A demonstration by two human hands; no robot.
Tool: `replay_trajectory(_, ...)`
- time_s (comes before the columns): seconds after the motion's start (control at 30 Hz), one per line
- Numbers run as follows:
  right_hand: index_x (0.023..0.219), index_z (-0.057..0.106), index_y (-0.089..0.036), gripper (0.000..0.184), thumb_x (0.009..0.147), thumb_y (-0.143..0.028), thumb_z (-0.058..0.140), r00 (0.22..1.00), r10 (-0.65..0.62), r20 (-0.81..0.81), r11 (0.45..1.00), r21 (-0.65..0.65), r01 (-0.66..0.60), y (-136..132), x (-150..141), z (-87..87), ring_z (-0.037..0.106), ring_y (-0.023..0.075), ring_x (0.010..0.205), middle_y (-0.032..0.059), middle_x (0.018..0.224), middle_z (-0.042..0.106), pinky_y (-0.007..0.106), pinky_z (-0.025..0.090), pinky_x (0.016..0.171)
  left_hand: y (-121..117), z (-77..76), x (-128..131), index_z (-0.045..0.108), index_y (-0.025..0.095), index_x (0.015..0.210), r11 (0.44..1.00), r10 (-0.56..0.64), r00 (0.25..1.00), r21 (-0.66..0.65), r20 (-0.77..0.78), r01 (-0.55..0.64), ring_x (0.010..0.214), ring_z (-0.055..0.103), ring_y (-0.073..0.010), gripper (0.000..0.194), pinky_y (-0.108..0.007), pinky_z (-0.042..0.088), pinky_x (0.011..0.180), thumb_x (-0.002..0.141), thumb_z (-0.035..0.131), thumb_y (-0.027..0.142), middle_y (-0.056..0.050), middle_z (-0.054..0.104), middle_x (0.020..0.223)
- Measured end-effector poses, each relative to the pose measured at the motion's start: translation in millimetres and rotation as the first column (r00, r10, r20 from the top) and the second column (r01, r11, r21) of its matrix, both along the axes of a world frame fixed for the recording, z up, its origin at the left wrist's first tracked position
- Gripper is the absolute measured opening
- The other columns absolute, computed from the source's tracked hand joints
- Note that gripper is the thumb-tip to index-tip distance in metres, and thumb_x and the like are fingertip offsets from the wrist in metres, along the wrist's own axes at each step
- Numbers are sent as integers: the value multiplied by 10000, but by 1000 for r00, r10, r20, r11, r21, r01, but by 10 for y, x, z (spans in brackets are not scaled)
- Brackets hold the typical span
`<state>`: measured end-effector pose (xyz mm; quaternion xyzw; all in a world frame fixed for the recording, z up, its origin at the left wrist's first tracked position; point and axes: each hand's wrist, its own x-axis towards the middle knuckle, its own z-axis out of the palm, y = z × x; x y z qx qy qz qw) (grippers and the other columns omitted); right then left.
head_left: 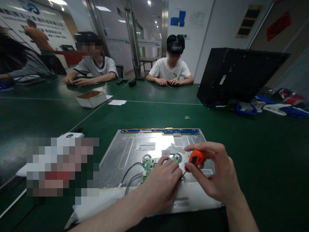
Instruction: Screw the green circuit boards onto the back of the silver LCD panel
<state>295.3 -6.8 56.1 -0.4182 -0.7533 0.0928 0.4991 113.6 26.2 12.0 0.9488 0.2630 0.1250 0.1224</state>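
Note:
A flat metal-backed display panel [113, 164] lies before me, its long blue circuit strip [160, 131] along the far edge. On its middle sits a green circuit board [151, 163] with grey cables [131, 169] at its left. My left hand [166, 177] rests over this board, fingers curled together; its fingertips and anything under them are hidden. Between thumb and fingers of my right hand [218, 166] is the orange and black handle of a screwdriver [196, 159]. The thin shaft slants down toward my left hand, where its tip is hidden.
A white open box [91, 99] and a paper [117, 102] lie farther off on the green table [154, 112]. A large black casing [238, 75] stands at right, beside blue trays [246, 108]. Two people sit opposite. A blurred-out area covers items at left.

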Motion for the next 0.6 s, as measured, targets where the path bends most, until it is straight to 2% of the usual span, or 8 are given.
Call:
replay_trajectory(0.17,1214,484,-238,391,860,-107,585,996,87,30,996,23,-87,31,10,41,626,159,809,71,1129,608,254,510,530,-3,3,-7,553,187,1004,1000,-3,1000,12,25,2,963,581,-254,140,-475,365,979,888,476,178,-81,631,995)
replay_trajectory(0.33,1263,504,-238,412,883,-81,532,992,111,60,994,7,-111,31,23,60,599,119,741,72,1178,587,244,519,541,0,-1,-2,554,185,1017,1000,-4,1000,23,27,3,976,587,-255,154,-468,363,986,871,506,171,-82,631,1000)
replay_trajectory(0.6,1158,468,-249,434,802,-158,698,1000,-4,-15,1000,-2,4,3,-3,-2,634,131,740,32,1035,637,229,533,525,-6,10,2,562,176,984,1000,7,1000,0,14,-7,926,585,-247,142,-466,380,951,859,495,160,-79,638,983)
